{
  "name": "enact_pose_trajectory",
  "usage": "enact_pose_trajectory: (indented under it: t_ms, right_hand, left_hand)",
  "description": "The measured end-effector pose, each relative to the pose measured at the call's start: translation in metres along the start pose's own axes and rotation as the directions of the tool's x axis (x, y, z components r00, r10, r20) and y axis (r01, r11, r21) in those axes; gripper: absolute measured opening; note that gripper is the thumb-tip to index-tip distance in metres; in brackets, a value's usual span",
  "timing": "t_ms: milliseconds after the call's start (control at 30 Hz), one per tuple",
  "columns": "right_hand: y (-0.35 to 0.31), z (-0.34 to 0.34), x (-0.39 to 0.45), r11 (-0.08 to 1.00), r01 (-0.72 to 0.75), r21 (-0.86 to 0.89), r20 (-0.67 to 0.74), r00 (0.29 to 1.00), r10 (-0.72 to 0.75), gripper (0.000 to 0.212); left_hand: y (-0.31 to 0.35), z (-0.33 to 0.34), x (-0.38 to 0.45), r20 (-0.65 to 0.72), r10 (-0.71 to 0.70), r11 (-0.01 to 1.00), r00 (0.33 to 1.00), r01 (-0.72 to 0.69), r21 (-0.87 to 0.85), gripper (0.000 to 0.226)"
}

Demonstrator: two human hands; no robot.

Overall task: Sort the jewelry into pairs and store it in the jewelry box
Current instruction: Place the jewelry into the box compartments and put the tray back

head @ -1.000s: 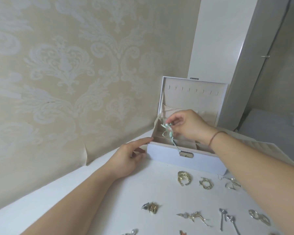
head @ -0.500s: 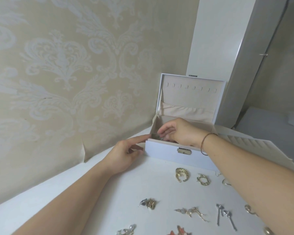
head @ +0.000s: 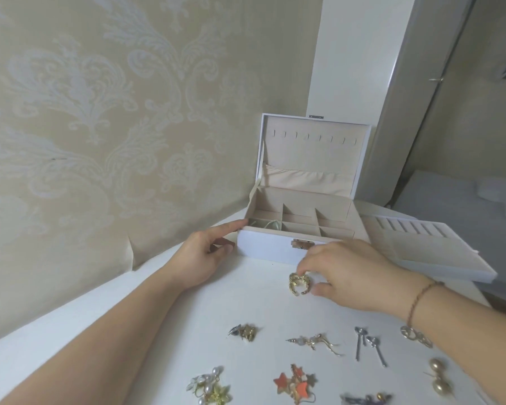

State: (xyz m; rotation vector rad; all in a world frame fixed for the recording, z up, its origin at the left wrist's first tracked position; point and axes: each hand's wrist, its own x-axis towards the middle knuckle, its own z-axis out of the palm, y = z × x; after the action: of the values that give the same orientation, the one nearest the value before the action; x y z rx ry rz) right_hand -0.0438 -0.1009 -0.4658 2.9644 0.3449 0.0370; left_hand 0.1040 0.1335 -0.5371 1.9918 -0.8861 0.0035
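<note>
Gold ring pair (head: 299, 283) pinched by right hand (head: 348, 276), just before jewelry box (head: 263, 252); left hand (head: 200, 258), fingers relaxed, steadying box corner.

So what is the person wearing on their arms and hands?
Both arms are bare, with no sleeves showing. The right wrist has a thin brownish braided bracelet. The left hand and right hand show no gloves or rings.

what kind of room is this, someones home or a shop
Most likely a home, perhaps a bedroom: cream damask wallpaper peeling at a seam, a tall white wardrobe-like cabinet, and a white table where an open white jewelry box stands with earrings laid out in pairs.
</note>
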Motion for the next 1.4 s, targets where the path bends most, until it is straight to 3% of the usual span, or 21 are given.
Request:
enact_pose_trajectory:
  t_ms: [133,400,533,600,767,833,1133,1300,1400]
  right_hand:
    - [0.008,0.018,0.003,1.000,0.030,-0.001,-0.009,0.999,-0.030,0.026]
    - [0.012,0.033,0.003,0.980,0.196,0.027,-0.232,0.955,-0.185,0.014]
    - [0.028,0.001,0.015,0.929,0.123,0.349,-0.380,0.925,0.021,0.015]
    - [0.045,-0.010,0.032,0.919,0.076,0.388,-0.413,0.905,0.099,0.017]
    - [0.072,-0.007,0.073,0.982,-0.104,0.160,-0.073,0.990,0.117,0.015]
    - [0.074,-0.004,0.081,0.979,-0.119,0.167,-0.020,0.992,0.124,0.012]
    - [0.071,0.000,0.093,0.970,-0.150,0.194,0.040,0.989,0.145,0.010]
    - [0.075,0.004,0.090,0.924,-0.174,0.340,0.036,0.984,0.172,0.018]
    - [0.084,-0.009,0.079,0.913,-0.165,0.372,-0.095,0.972,0.215,0.012]
  left_hand:
    - [0.002,0.000,0.000,-0.007,0.006,1.000,1.000,-0.006,0.001,0.067]
    - [0.000,0.000,0.001,-0.007,-0.002,1.000,1.000,0.002,-0.001,0.064]
    - [0.002,0.001,0.002,-0.011,-0.020,1.000,1.000,0.020,0.004,0.063]
    - [0.004,0.001,0.001,-0.019,-0.025,1.000,1.000,0.025,0.001,0.062]
    - [0.004,0.000,0.000,-0.011,-0.010,1.000,1.000,0.010,-0.008,0.065]
    - [0.004,0.000,0.001,-0.005,-0.005,1.000,1.000,0.004,-0.011,0.068]
    - [0.000,0.001,0.001,-0.002,-0.006,1.000,1.000,0.005,-0.028,0.064]
    - [-0.001,0.000,0.002,0.004,-0.002,0.999,1.000,0.002,-0.037,0.064]
    - [0.001,0.000,0.002,0.003,0.002,0.999,1.000,-0.002,-0.040,0.065]
